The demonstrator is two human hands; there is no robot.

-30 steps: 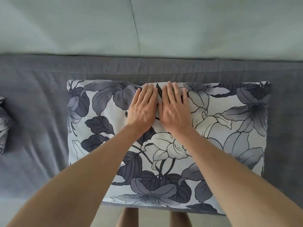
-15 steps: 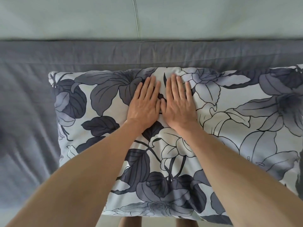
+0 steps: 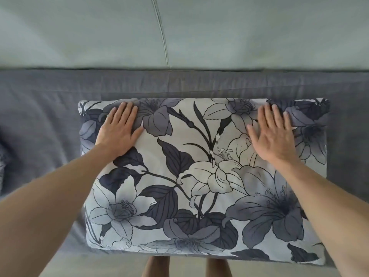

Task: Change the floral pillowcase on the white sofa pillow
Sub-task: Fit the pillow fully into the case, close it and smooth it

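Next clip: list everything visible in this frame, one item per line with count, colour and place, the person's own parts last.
pillow: one, in a white case with grey and dark blue flowers, lying flat on the seat cover.
seat cover: one, grey-blue fabric, creased, spread under and around the pillow.
sofa back: pale grey-green, across the top, with one vertical seam.
patterned fabric: one piece, grey, cut off at the left edge; cannot tell what it is.
left hand: flat on the pillow's far left part.
right hand: flat on the far right part.
legs: two, bare, bottom edge.

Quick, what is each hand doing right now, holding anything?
Left hand: open, fingers straight, flat on the flowered pillow near its far left corner.
Right hand: open, flat on the pillow near its far right corner, holding nothing.
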